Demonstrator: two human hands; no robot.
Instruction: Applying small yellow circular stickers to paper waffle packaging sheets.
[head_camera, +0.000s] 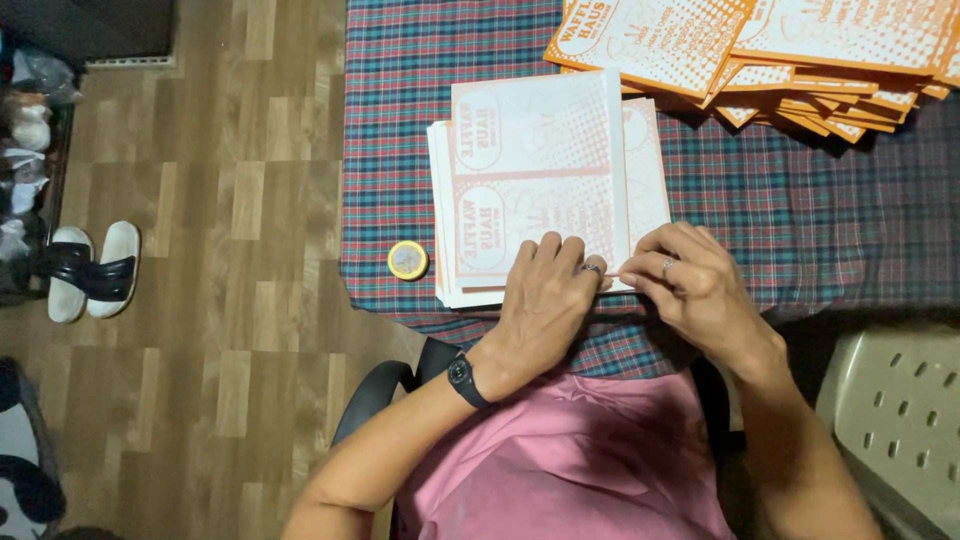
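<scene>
a paper stack (540, 180) lies on the table (800, 230). both hands (545, 300) (690, 280) rest on its near edge. a small tin (407, 259) sits left; more sheets (760, 50) lie behind.

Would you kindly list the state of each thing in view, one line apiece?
Left hand: flat, palm down on the top sheet.
Right hand: fingertips pinching the sheet's near edge.
Top sheet: lying pale side up on the stack.
White stack: flat, roughly squared, on the plaid tablecloth.
Orange printed pile: fanned out, untidy, printed side up.
Small round yellow tin: lying flat, beside the stack.
Sandals: paired on the floor.
</scene>
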